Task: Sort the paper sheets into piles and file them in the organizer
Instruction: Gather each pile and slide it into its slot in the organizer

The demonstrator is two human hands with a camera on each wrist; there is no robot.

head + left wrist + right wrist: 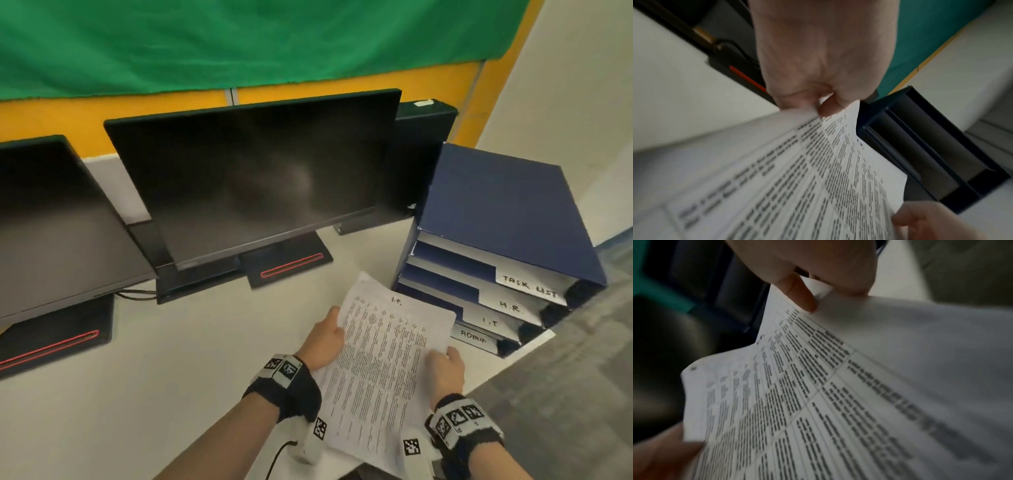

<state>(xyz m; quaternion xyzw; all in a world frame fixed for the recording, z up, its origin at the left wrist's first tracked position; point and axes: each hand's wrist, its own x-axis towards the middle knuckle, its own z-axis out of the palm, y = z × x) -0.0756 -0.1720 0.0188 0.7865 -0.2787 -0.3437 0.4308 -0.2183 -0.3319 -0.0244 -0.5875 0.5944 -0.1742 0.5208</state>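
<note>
A stack of printed paper sheets (383, 356) with a handwritten heading hangs above the white desk, held by both hands. My left hand (325, 337) pinches its left edge, thumb on top in the left wrist view (826, 107). My right hand (445, 368) pinches the right edge, seen closer in the right wrist view (809, 293). The sheets (818, 178) (818, 394) carry tables of text. The blue organizer (496, 240) stands just right of the paper, with stacked trays labelled TASK LIST, H.R., I.T and ADMIN.
Two dark monitors (260, 178) (51, 222) stand along the back of the white desk (137, 394). A black box (424, 164) sits behind the organizer. The desk's right edge (496, 373) runs close to my right hand, grey floor beyond it.
</note>
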